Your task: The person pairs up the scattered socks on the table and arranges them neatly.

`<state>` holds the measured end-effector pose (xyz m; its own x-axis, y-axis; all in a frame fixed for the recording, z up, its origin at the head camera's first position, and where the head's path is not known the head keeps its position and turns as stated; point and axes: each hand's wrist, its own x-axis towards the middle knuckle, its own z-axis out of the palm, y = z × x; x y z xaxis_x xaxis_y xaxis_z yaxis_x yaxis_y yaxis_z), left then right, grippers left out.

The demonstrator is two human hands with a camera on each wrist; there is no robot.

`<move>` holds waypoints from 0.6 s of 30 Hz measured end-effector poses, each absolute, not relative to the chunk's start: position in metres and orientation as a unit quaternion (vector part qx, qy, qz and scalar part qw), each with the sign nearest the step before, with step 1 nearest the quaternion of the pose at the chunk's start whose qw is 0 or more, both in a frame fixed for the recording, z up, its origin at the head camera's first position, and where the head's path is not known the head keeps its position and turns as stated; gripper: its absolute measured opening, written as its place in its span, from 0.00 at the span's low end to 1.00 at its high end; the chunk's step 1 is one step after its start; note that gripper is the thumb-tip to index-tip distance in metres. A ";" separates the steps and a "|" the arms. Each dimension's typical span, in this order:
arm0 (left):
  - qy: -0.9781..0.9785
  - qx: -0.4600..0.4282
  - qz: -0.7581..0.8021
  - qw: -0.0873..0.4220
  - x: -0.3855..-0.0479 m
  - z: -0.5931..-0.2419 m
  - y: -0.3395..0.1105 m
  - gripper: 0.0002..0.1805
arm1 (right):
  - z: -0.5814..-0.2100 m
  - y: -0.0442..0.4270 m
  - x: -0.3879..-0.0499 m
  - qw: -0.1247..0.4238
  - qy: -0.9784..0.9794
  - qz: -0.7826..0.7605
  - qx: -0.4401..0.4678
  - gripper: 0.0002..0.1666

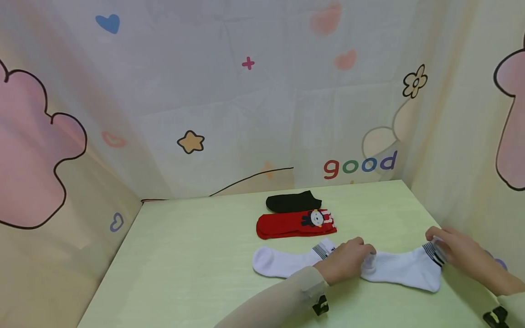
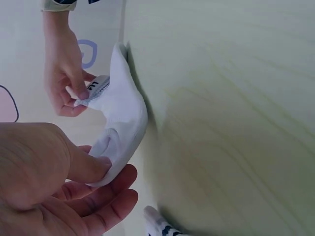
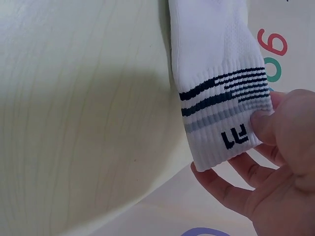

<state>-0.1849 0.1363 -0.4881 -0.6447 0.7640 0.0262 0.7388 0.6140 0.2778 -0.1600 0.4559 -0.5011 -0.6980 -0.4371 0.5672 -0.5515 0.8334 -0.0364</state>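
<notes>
My left hand (image 1: 346, 260) pinches the toe end of a white sock (image 1: 404, 269) between thumb and fingers. At the other end, my right hand (image 1: 461, 251) grips the cuff, which carries dark stripes and a small black mark in the right wrist view. Between the hands the sock spans the table's right side; in the left wrist view it bends, its heel (image 2: 118, 54) near the tabletop. A second white striped sock (image 1: 276, 262) lies flat just left of my left hand, which partly hides its cuff.
Beyond the white socks lies a red sock (image 1: 283, 225) with a cartoon figure, and behind it a black sock (image 1: 291, 202). The pale green table (image 1: 172, 264) meets a printed curtain (image 1: 229, 100) along its back and sides.
</notes>
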 end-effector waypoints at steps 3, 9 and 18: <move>0.899 0.412 0.140 0.055 -0.185 -0.487 0.135 0.24 | -0.501 0.455 -0.160 0.282 -0.915 0.105 0.268 0.33; 0.897 0.412 0.150 0.055 -0.185 -0.483 0.136 0.23 | -0.498 0.456 -0.159 0.288 -0.913 0.109 0.269 0.34; 0.893 0.420 0.157 0.046 -0.184 -0.479 0.133 0.24 | -0.496 0.457 -0.158 0.301 -0.909 0.111 0.267 0.34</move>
